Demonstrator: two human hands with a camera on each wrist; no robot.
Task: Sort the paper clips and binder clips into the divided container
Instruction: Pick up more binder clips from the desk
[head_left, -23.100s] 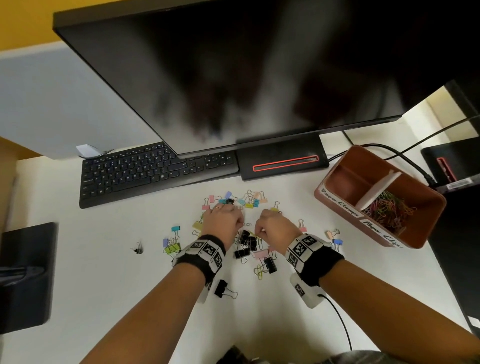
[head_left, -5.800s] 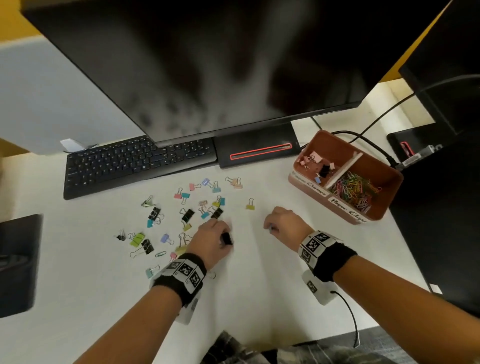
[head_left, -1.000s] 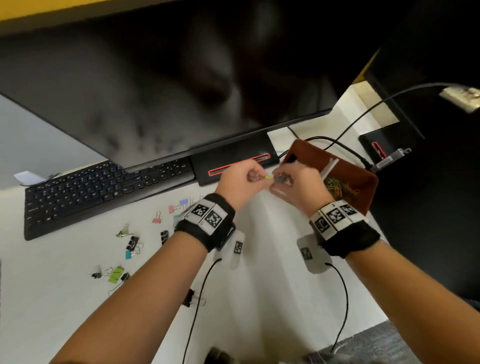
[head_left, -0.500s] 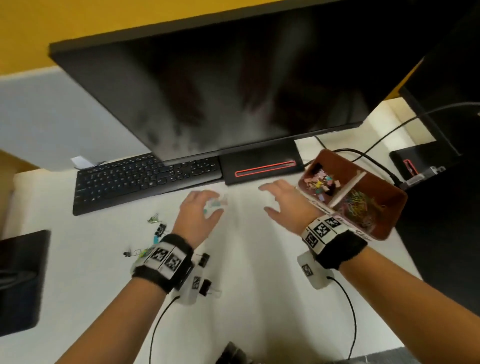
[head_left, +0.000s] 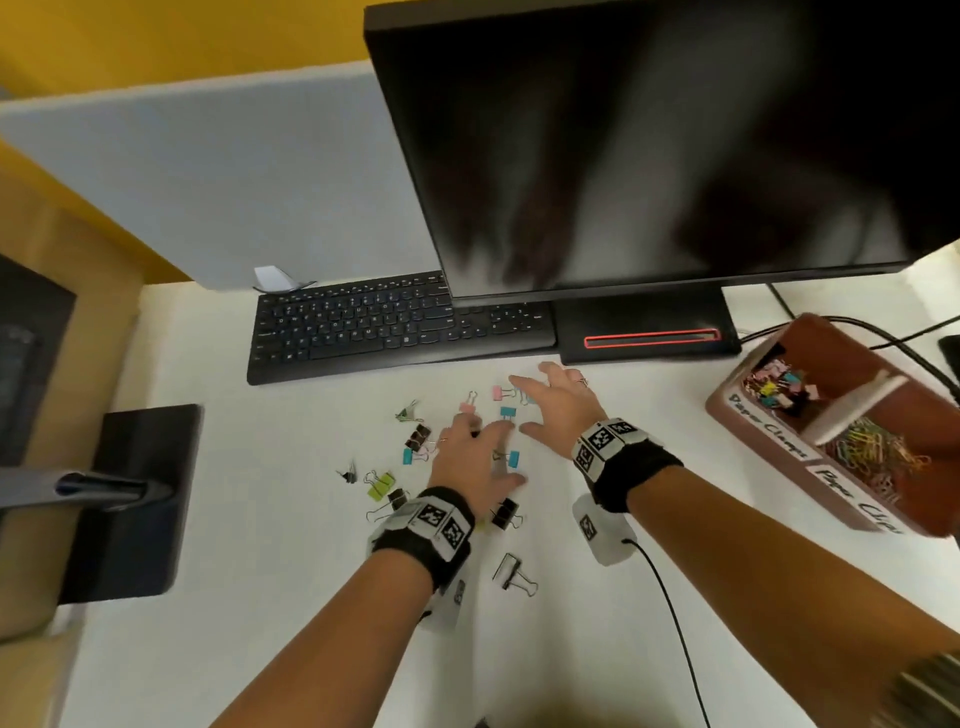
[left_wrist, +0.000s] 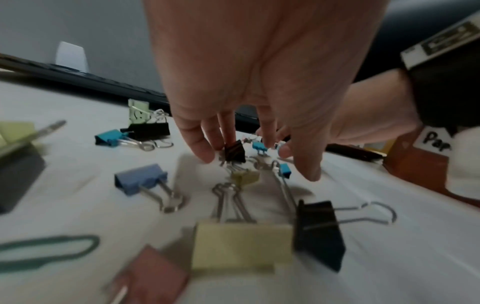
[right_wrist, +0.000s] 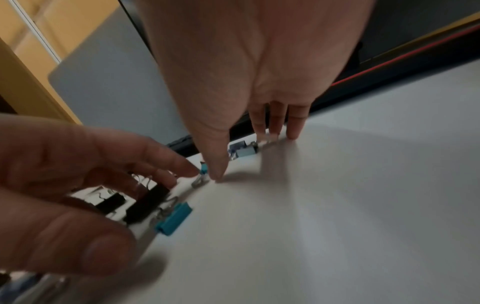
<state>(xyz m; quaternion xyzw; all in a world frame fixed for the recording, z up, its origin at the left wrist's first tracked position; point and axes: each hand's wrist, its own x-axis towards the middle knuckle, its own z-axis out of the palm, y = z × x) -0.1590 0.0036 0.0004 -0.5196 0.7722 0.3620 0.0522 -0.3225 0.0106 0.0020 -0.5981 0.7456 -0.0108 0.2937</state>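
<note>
Several binder clips lie scattered on the white desk (head_left: 291, 519), among them a blue clip (head_left: 508, 413), a pink clip (head_left: 501, 393) and a black clip (head_left: 504, 514). My left hand (head_left: 478, 452) hovers over them with its fingers spread. In the left wrist view the left hand (left_wrist: 259, 162) touches a small black clip (left_wrist: 235, 152) with its fingertips. My right hand (head_left: 540, 402) lies flat just beyond, fingers straight. In the right wrist view the right hand (right_wrist: 244, 154) has its thumb against a tiny blue clip (right_wrist: 203, 169). The brown divided container (head_left: 753, 431) stands at the right, holding binder clips and paper clips in separate compartments.
A black keyboard (head_left: 395, 325) and the monitor base (head_left: 649, 332) border the clips at the back. Cables (head_left: 883, 338) run behind the container. A dark stand (head_left: 135, 499) sits at the left. A teal paper clip (left_wrist: 46, 248) lies near my left wrist.
Both hands have come back from beside the container and down onto the scattered clips. The right hand moved left, and the view swung left with them.
</note>
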